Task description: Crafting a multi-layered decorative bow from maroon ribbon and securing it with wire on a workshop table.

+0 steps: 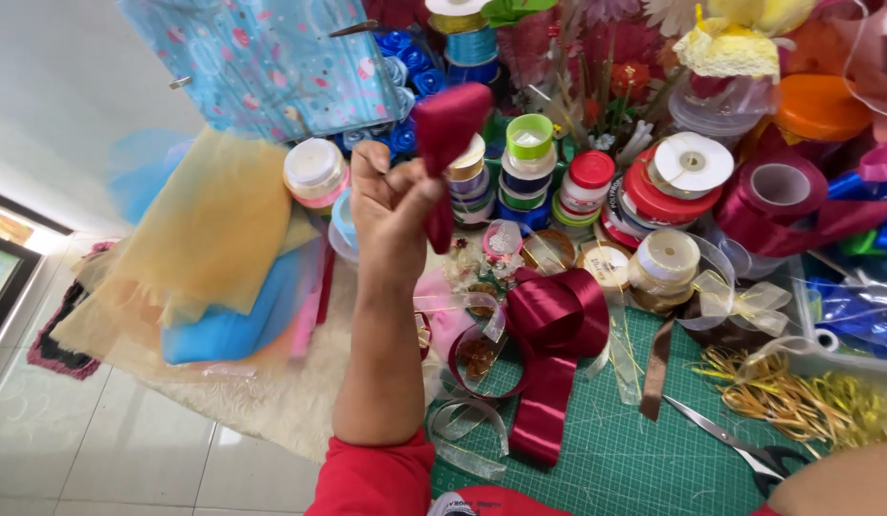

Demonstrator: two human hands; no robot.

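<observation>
Red sleeve [376,478] is showing nearest, its left hand [391,215] raised and pinching a folded dark red ribbon piece [446,143] above the bench [644,459]. Right hand is lying outside view; scissors [735,441] are resting on the green mat.

A raised left hand [394,205] pinches a folded ribbon piece [446,143] above the table edge. Right of the forearm, a ribbon bow [555,330] lies on a cutting mat [644,449]. Ribbon spools [558,182] stand behind the bow. Scissors [739,444] lie on the mat, right of the bow. Fabric sheets [209,258] are piled left of the hand.
</observation>
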